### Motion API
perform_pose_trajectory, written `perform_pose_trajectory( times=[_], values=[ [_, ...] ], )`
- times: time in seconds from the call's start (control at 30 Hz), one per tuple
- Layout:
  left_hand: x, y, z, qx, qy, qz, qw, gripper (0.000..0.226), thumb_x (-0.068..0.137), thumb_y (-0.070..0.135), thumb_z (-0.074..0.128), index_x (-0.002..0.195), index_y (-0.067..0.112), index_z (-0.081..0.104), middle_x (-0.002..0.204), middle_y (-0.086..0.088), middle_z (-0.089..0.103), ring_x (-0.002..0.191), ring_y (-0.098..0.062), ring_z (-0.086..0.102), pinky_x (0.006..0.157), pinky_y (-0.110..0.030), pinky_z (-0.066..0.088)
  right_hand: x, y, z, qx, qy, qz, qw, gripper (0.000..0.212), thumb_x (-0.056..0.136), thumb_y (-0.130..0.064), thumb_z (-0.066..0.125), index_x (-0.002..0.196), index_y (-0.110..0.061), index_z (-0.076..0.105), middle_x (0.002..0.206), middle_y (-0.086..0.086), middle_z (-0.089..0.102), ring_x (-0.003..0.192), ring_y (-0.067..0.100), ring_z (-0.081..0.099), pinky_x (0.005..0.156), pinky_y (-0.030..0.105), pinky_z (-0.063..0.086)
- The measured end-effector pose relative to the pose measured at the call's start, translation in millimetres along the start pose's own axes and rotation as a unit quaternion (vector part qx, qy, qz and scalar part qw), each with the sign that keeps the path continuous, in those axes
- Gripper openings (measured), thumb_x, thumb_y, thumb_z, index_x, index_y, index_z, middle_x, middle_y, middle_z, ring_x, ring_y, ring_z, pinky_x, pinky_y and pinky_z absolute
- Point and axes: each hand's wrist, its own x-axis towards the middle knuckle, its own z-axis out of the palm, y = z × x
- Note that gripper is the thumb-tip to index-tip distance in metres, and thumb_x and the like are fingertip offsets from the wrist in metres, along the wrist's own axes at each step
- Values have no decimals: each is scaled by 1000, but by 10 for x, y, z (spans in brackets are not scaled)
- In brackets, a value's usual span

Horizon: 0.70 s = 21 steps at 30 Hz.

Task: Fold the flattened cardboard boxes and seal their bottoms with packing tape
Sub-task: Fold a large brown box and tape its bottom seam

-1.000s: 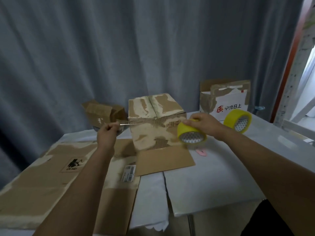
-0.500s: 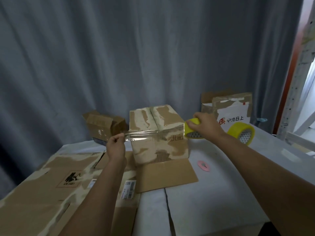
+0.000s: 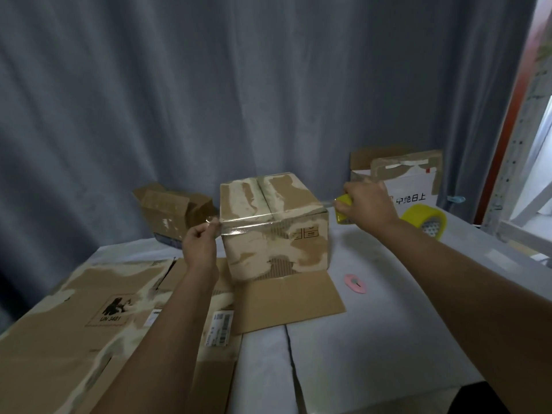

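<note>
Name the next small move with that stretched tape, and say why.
Probably lower the tape strip and press it down: the left hand pinches its free end at the box's left edge while the right hand holds the yellow roll past the right edge.

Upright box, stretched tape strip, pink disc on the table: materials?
The upright brown box looks like corrugated cardboard, matte: fluting shows where the facing is torn. The stretched tape strip looks like clear glossy plastic film, with glare, pinched by the left hand. The small pink disc is probably smooth plastic; too small to confirm.
</note>
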Motion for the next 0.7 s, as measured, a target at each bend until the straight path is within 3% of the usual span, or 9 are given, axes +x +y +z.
perform_pose_trajectory(
  times=[0.23,0.5,0.7],
  values=[
    [35,-59,39,-2,16,-6,1000,20,82,25,77,77,20,58,96,-8,69,98,-26,64,94,-41,52,59,18,77,-31,-6,0,1000,25,87,-37,60,76,-15,54,82,9,59,89,29,51,82,39,35],
    [16,-105,45,34,28,3,999,17,86,26,72,80,21,57,93,-1,64,95,-20,61,87,-32,49,48,17,139,-42,-16,-1,999,27,89,-37,58,75,-16,50,73,4,50,83,28,52,82,39,34],
    [40,-111,7,74,7,-10,997,25,88,34,70,90,11,58,94,-2,62,88,-17,54,78,-31,42,47,8,137,-39,-24,0,999,30,90,-36,58,72,-14,47,72,4,49,82,30,52,81,39,34]
  ],
)
